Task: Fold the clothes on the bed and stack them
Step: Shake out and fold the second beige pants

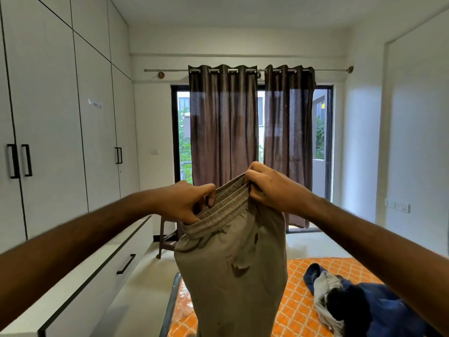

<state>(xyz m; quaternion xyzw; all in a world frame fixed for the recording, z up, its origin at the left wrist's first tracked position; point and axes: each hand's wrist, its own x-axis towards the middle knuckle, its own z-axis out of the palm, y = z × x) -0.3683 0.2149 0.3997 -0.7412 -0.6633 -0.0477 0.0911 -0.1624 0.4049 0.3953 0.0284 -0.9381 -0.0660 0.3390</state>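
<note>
A tall white wardrobe [48,117] with black handles fills the left wall, and a low white drawer unit [97,271] stands in front of it. On the far wall, two brown curtains [250,142] hang from a rod before a glass door, with green leaves and a building visible outside. A brown plastic stool [167,237] stands on the pale floor near the door.

The bed [301,310] is in the lower part of the view, covered with an orange sheet with a white lattice pattern. On its right side lies a loose pile of clothes [352,300]: blue pieces, one dark piece and one pale grey piece, all unfolded.

The grey-brown trousers [230,276] are held up in the air above the near edge of the bed and hang down out of the view. Their elastic waistband [218,210] is at the top, tilted up toward the right.

Both arms reach forward. The left hand [184,203] pinches the lower left end of the waistband between curled fingers and thumb. The right hand [269,186] has its grip curled around the higher right end of the waistband.
</note>
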